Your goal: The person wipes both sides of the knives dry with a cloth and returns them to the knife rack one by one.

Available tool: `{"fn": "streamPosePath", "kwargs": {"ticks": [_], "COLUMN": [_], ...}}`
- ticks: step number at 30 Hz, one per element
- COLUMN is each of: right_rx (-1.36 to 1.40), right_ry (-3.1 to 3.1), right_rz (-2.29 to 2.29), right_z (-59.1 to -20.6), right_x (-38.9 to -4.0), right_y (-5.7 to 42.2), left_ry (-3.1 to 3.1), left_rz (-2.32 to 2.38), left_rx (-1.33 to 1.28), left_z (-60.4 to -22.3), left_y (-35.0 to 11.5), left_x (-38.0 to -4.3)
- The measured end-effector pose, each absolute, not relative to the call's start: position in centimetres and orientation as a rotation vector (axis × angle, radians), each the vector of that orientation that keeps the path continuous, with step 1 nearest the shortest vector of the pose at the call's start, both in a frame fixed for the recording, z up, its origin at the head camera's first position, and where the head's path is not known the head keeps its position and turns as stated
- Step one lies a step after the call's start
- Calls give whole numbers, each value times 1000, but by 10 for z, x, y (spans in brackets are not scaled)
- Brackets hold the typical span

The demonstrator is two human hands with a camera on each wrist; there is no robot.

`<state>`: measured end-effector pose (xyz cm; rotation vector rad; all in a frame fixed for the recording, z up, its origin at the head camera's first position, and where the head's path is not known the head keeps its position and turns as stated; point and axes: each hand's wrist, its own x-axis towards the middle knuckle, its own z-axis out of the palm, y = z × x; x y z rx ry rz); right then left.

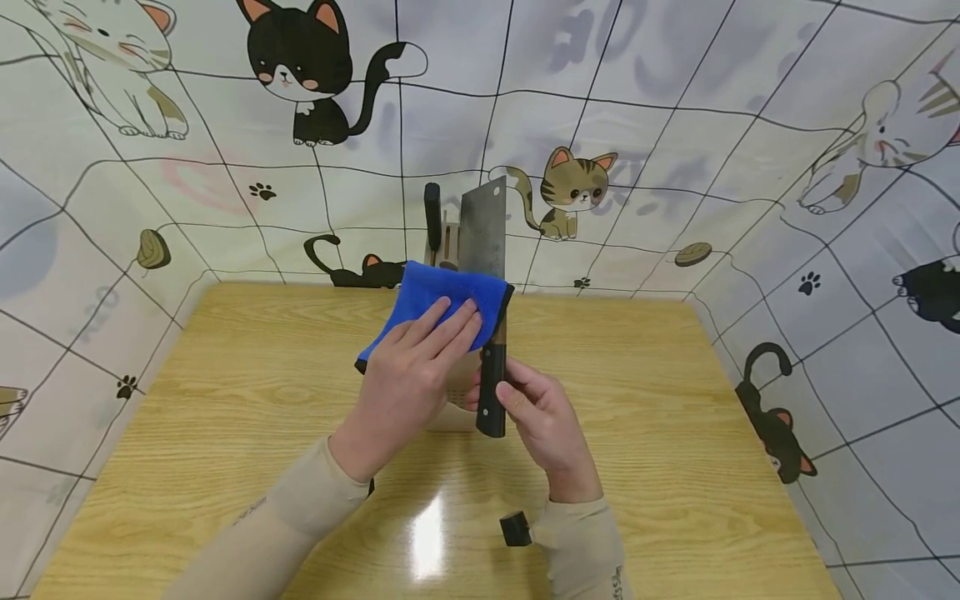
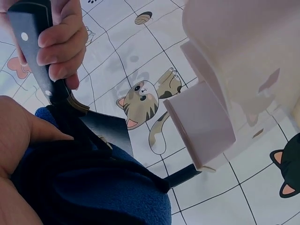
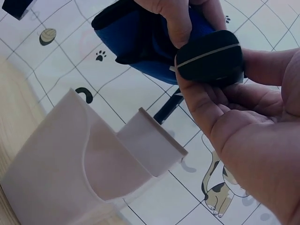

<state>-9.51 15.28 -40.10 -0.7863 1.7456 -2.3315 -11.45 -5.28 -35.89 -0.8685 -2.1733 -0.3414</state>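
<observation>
My right hand point(image 1: 543, 417) grips the black riveted handle of a cleaver point(image 1: 483, 225), its broad metal blade pointing up and away. Over the lower blade lies a blue cloth point(image 1: 420, 287) with black edging. My left hand point(image 1: 408, 367) presses the cloth there, fingers stretched across its face. In the left wrist view the thumb point(image 2: 47, 129) is on the cloth's other side, pinching it about the blade. Much of the blade is covered by the cloth. The handle's rounded butt point(image 3: 211, 56) faces the right wrist camera, fingers curled around it.
Behind the hands a pale knife holder point(image 3: 51, 164) stands on the wooden table point(image 1: 285, 350). A black-handled knife point(image 1: 432, 217) sticks up from it. A cat-patterned sheet point(image 1: 450, 125) surrounds the table at the back and sides.
</observation>
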Motion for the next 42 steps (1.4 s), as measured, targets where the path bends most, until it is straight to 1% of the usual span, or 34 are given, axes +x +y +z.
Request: {"fn": "streamPosePath", "kwargs": {"ticks": [23,35,42], "right_rx": [-685,-745,-733], "right_ry": [1942,1985,2030], "right_rz": [-2328,-2274,-2276], "right_z": [-391,-396,-395], "right_x": [-94,-92,-93], "right_y": [160,157,156], "left_ry": [-2177,-2152,-2174], "left_rz": [-331,-395,-394], "left_rx": [-907,-848,-863], "left_z": [-369,-365,-366], "left_y": [-42,-44,-43], "left_x": [-101,-111,-108]}}
